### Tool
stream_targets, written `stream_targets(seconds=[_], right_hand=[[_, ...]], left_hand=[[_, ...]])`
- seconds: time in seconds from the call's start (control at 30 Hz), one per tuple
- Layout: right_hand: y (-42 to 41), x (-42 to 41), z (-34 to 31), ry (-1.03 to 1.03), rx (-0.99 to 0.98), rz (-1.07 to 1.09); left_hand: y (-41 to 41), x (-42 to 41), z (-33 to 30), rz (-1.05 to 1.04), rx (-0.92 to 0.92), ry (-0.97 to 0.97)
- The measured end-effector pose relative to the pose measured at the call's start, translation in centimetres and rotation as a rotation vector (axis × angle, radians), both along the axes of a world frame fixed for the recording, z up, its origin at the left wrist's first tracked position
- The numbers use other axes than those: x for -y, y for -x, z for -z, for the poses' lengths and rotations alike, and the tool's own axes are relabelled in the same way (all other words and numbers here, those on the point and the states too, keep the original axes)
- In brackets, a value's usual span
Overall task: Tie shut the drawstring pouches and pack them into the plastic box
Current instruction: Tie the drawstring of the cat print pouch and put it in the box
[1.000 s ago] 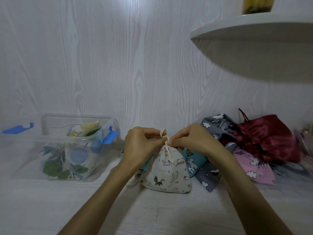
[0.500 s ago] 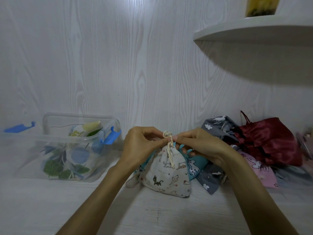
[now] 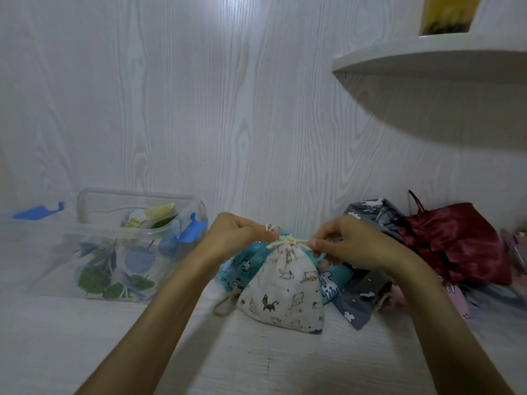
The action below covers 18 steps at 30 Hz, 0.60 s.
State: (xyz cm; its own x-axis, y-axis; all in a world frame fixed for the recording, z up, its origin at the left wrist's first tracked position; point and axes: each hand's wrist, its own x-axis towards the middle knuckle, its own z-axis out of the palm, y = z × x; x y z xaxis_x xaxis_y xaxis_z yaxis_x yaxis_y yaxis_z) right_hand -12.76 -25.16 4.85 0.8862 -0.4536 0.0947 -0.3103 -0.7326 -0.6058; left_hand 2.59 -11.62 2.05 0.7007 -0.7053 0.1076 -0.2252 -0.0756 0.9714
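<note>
head view: left hand (image 3: 238, 238) and right hand (image 3: 346, 246) each pinch an end of the cream drawstring (image 3: 286, 243) atop the cat-print pouch (image 3: 285, 292), mid-surface, right of the plastic box (image 3: 94, 246). pull both ends evenly outward to seat the knot.

- A white wood-grain panelled wall (image 3: 176, 109) fills the back, with a bright patch of light high at the centre.
- A curved white shelf (image 3: 427, 58) juts out at upper right, casting a shadow beneath.
- A yellow container (image 3: 449, 12) stands on it.
- The white wood-grain table (image 3: 256, 360) lies below.
</note>
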Motion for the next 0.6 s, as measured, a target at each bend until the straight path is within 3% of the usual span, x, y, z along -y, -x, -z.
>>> stream_targets(seconds=[0.27, 0.43, 0.6], right_hand=[[0.0, 0.0, 0.4, 0.036, -0.285, 0.001], [0.5, -0.2, -0.4, -0.058, -0.036, -0.05], [0.1, -1.8, 0.6, -0.053, -0.191, -0.259]], left_hand=[[-0.4, 0.6, 0.7, 0.045, 0.133, -0.226], [-0.4, 0.3, 0.5, 0.077, 0.154, -0.22], [0.2, -1.1, 0.0, 0.118, 0.092, -0.193]])
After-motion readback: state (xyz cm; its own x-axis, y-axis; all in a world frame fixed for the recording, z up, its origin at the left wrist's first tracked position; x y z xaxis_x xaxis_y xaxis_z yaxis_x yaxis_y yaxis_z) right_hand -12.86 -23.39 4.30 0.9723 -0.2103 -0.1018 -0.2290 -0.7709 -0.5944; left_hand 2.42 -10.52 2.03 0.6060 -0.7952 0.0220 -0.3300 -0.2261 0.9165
